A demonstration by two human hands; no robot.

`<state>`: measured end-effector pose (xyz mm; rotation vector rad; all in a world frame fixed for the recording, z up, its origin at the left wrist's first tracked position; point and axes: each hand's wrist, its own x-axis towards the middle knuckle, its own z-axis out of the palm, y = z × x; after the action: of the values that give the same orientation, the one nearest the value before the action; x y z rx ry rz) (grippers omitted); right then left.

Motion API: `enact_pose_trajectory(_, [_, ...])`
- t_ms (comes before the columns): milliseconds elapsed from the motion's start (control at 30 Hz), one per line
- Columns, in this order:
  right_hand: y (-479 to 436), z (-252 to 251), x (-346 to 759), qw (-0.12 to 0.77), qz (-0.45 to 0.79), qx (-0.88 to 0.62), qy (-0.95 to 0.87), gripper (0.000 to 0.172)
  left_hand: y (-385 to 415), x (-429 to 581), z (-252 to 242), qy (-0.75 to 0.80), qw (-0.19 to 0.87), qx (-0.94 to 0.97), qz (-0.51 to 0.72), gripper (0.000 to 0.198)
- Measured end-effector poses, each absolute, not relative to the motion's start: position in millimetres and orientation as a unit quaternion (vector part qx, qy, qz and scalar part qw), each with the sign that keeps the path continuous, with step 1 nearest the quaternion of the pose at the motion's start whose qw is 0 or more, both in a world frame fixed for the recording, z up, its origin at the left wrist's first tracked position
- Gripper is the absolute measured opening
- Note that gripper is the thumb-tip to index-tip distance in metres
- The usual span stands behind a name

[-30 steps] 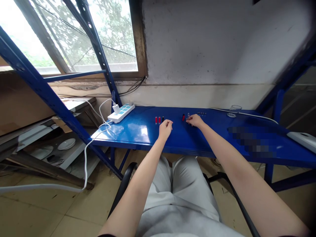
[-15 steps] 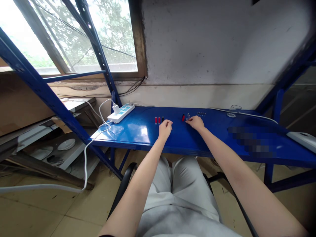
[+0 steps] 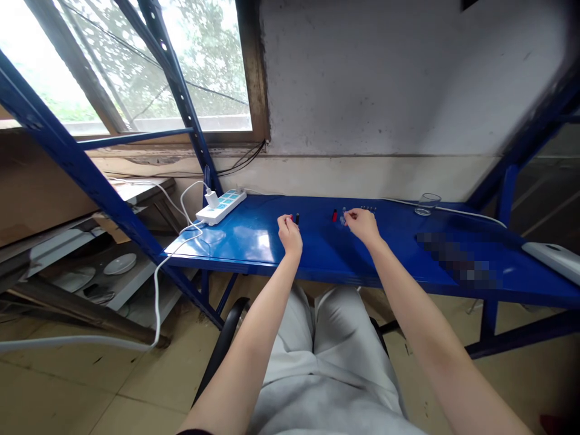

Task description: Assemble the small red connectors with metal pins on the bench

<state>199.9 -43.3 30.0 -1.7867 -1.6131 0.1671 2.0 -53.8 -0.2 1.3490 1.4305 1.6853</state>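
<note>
On the blue shelf top (image 3: 254, 241) my left hand (image 3: 290, 234) rests with its fingers curled down over the small red pieces; only a trace of red (image 3: 290, 216) shows at the fingertips. A small black piece (image 3: 298, 218) stands just right of that hand. My right hand (image 3: 363, 222) lies further right, with thumb and fingers pinched at a tiny clear piece (image 3: 343, 215). A red and black piece (image 3: 335, 215) stands just left of it, and a row of small dark pieces (image 3: 369, 208) sits behind the hand.
A white power strip (image 3: 222, 206) with a plugged-in charger and trailing white cable lies at the back left. A glass (image 3: 428, 203) stands at the back right, a white device (image 3: 550, 257) at the right edge. Blue rack posts flank the shelf; a black chair is under me.
My left hand has slid left and now covers the two red pieces that stood free beside it. My right hand has drawn its fingers in around the clear piece.
</note>
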Motion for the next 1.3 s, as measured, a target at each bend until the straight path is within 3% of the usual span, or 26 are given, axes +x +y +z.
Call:
enact_pose_trajectory(67, [-55.0, 27.5, 184.0, 0.428, 0.04, -0.643, -0.633, 0.029, -56.5, 5.3, -0.9, 0.568, 0.217, 0.53, 0.591, 0.027])
enact_pose_trajectory(167, [-67.5, 18.8, 165.0, 0.486, 0.034, -0.587, -0.646, 0.035, -61.9, 12.5, -1.2, 0.594, 0.155, 0.615, 0.496, 0.046])
enact_pose_trajectory(300, [-75.6, 6.3, 158.5, 0.507, 0.056, -0.584, -0.632, 0.039, -64.4, 19.1, 0.0, 0.607, 0.106, 0.672, 0.411, 0.06])
enact_pose_trajectory(667, [-79.3, 2.5, 160.4, 0.517, 0.063, -0.589, -0.618, 0.039, -47.1, 13.0, 9.5, 0.652, 0.064, 0.7, 0.282, 0.07])
enact_pose_trajectory(1067, [-81.4, 2.8, 159.3, 0.509, 0.072, -0.57, -0.641, 0.035, -33.8, 12.9, 2.6, 0.645, 0.03, 0.695, 0.317, 0.04])
enact_pose_trajectory(1300, [-72.8, -5.0, 162.0, 0.538, 0.064, -0.528, -0.654, 0.032, -34.4, 14.7, -2.5, 0.486, 0.203, 0.686, 0.501, 0.017])
